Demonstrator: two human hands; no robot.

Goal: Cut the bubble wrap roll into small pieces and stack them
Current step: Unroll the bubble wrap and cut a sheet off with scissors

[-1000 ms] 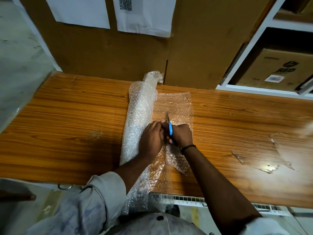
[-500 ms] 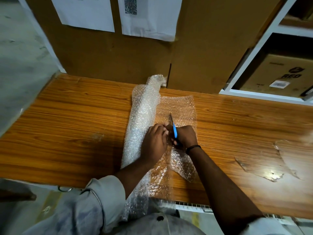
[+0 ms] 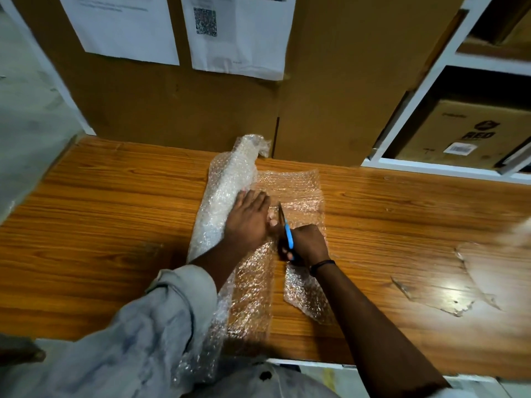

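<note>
A clear bubble wrap roll [image 3: 227, 191] lies lengthwise on the wooden table [image 3: 100, 214], its near end hanging over the front edge. An unrolled sheet [image 3: 293, 188] spreads flat to the roll's right. My left hand [image 3: 248, 219] presses flat on the sheet beside the roll. My right hand [image 3: 309, 242] grips blue-handled scissors [image 3: 286, 228], blades pointing away from me into the sheet. Behind the scissors the sheet is split: a strip [image 3: 254, 285] stays with the roll and a loose flap [image 3: 304, 294] lies under my right forearm.
A cardboard wall [image 3: 330, 81] with taped papers [image 3: 238, 33] stands along the table's back edge. White shelving [image 3: 431, 67] with a brown box [image 3: 471, 133] is at the back right. Clear plastic scraps [image 3: 442, 291] lie on the table at right.
The scissors have advanced farther away from me along the sheet, lengthening the cut. My left hand has slid forward and flattened. The camera has tilted up slightly.
</note>
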